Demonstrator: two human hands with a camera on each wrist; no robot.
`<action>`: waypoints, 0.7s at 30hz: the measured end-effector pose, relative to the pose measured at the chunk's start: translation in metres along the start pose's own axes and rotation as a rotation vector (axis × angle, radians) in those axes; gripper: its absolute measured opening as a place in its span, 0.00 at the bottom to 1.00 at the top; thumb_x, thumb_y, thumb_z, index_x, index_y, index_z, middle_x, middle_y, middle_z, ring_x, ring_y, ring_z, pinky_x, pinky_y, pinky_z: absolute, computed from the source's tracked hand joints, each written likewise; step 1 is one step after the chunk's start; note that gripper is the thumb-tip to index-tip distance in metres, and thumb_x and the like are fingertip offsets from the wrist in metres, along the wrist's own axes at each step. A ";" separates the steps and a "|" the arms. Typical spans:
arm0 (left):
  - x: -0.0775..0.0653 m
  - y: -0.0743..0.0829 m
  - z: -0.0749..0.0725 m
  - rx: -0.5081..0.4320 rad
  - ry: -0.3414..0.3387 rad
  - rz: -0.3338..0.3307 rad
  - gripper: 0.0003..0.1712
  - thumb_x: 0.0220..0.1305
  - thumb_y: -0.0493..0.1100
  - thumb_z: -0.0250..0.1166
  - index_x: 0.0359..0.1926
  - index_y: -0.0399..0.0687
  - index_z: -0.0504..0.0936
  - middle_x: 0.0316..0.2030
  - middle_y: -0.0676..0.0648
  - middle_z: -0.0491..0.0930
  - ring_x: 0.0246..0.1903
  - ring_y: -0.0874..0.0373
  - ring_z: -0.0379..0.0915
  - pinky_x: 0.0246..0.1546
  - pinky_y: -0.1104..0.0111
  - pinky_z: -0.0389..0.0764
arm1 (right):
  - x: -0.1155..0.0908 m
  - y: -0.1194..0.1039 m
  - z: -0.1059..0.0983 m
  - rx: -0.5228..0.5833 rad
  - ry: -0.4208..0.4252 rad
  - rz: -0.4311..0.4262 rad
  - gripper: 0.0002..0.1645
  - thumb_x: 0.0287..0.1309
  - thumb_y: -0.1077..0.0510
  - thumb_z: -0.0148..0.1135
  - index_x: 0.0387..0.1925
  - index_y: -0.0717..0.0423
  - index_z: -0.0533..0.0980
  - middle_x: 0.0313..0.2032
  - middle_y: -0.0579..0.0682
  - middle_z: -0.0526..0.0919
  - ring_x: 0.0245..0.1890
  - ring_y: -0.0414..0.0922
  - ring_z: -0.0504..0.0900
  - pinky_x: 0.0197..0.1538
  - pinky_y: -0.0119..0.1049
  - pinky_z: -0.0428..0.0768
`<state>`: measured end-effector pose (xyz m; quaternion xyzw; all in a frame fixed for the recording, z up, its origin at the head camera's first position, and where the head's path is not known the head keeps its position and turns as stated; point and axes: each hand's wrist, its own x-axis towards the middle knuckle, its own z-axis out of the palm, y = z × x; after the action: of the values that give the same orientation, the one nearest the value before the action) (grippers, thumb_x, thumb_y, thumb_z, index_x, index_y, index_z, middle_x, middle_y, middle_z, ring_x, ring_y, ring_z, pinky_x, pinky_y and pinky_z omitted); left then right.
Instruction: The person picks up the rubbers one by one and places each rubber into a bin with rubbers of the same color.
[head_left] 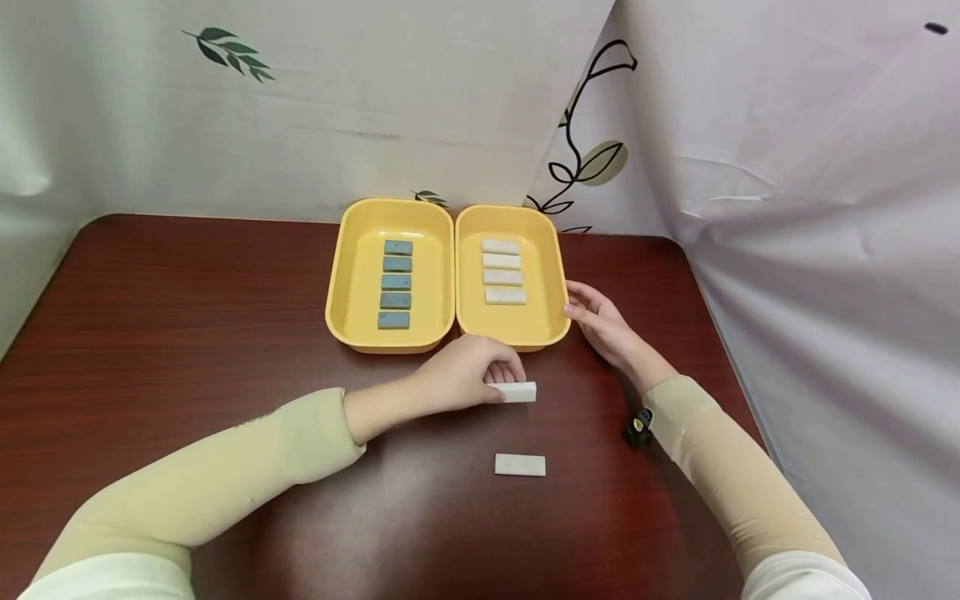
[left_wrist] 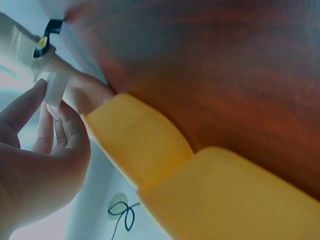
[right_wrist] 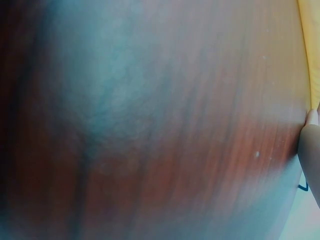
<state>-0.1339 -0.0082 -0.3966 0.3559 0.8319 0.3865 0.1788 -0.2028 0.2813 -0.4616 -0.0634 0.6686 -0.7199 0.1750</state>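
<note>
My left hand point(head_left: 468, 375) pinches a white rectangular block point(head_left: 516, 392) between thumb and fingers, just in front of the right yellow tray point(head_left: 551, 329). In the left wrist view the same block point(left_wrist: 56, 90) stands out from the fingertips. My right hand point(head_left: 606, 329) touches the right tray's outer side, with relaxed fingers at the rim. Several white blocks point(head_left: 505, 277) lie in a column inside that tray. Another white block point(head_left: 520, 465) rests on the table, nearer to me than the held one.
A second yellow tray point(head_left: 335, 292) stands against the first on the left, holding several blue-grey blocks point(head_left: 395, 282) in a column. Both are near the back edge of the dark red wooden table point(head_left: 187, 350). Patterned curtains point(head_left: 337, 108) hang behind and beside it.
</note>
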 end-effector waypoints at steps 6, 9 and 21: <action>0.012 0.002 -0.014 -0.025 0.030 -0.017 0.13 0.57 0.28 0.77 0.42 0.44 0.90 0.33 0.50 0.88 0.34 0.63 0.81 0.40 0.76 0.83 | 0.000 0.000 0.001 0.004 -0.003 -0.002 0.35 0.76 0.70 0.48 0.79 0.72 0.53 0.56 0.38 0.83 0.58 0.32 0.81 0.66 0.23 0.73; 0.017 0.001 -0.020 -0.033 0.056 -0.008 0.12 0.57 0.27 0.77 0.42 0.42 0.90 0.34 0.48 0.89 0.35 0.61 0.82 0.40 0.75 0.84 | 0.001 0.000 0.001 0.006 -0.005 -0.007 0.34 0.76 0.70 0.48 0.79 0.72 0.54 0.56 0.39 0.83 0.58 0.32 0.81 0.66 0.23 0.73; 0.037 -0.006 -0.035 -0.020 0.122 -0.029 0.14 0.58 0.27 0.76 0.46 0.39 0.90 0.39 0.44 0.90 0.39 0.54 0.84 0.45 0.70 0.86 | 0.001 0.001 0.000 0.019 0.007 0.000 0.35 0.75 0.70 0.48 0.79 0.73 0.53 0.55 0.37 0.83 0.58 0.31 0.80 0.66 0.23 0.72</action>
<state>-0.1817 -0.0023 -0.3798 0.3176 0.8423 0.4133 0.1369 -0.2032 0.2807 -0.4624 -0.0592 0.6624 -0.7264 0.1733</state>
